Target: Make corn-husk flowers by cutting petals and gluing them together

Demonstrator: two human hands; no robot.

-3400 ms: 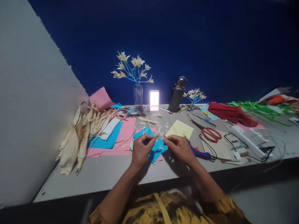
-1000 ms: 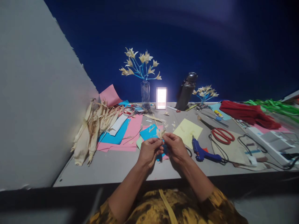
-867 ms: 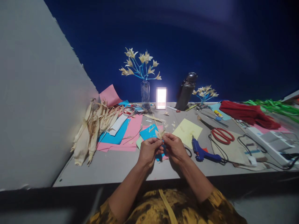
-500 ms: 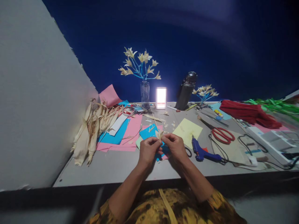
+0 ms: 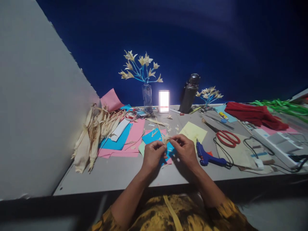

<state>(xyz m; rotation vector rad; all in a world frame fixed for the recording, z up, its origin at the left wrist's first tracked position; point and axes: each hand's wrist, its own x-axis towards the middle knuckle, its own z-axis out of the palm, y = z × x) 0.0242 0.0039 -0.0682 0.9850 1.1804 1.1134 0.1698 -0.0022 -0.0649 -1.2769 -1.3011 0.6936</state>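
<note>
A small cream husk flower (image 5: 165, 139) is between my hands, above the blue and pink paper at the middle of the table. My left hand (image 5: 154, 156) pinches its base between thumb and fingers. With thumb and forefinger closed, my right hand (image 5: 184, 149) grips the flower's right side at a petal. Beneath the hands lies a blue paper sheet (image 5: 152, 136) with husk scraps on it. The blue glue gun (image 5: 207, 157) rests just right of my right hand, close to a yellow paper sheet (image 5: 192, 131).
Dried husks (image 5: 92, 138) are piled at the left. Behind stand a glass vase (image 5: 147, 98) of husk flowers and a dark flask (image 5: 190, 93). Red-handled scissors (image 5: 228, 138), a red cloth (image 5: 255, 115) and a white power strip (image 5: 276, 147) with cables lie to the right.
My right hand has moved slightly right and its wrist has turned outward. My left hand keeps its pinch on the flower. The whole view has shifted a little.
</note>
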